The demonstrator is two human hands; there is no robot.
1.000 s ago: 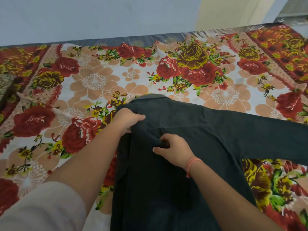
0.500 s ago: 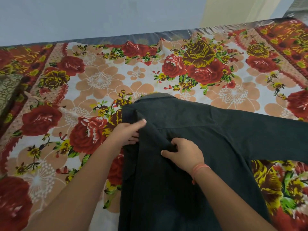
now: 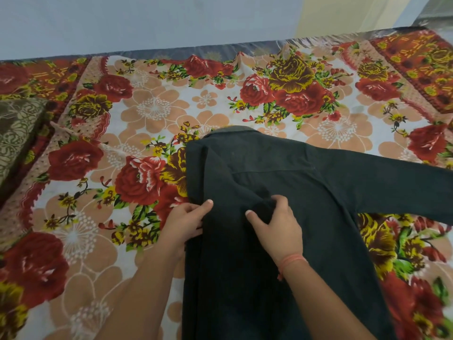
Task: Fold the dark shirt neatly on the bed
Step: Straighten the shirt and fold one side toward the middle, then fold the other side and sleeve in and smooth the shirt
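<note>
Head view: has the shirt (image 3: 282, 168) spread on the bed (image 3: 152, 111), collar far, 1 sleeve (image 3: 392, 190) stretched right. Pinches its left edge with the left hand (image 3: 183, 224), thumb on top. Clutches a bunch of cloth mid-back with the right hand (image 3: 277, 229).

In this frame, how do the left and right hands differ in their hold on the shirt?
The left hand pinches the shirt at its left edge, thumb on top; the right hand bunches cloth nearer the middle, fingers curled. The right hand's wrist bears an orange thread; the left hand's wrist is bare. Both grip the same shirt, side by side.
</note>
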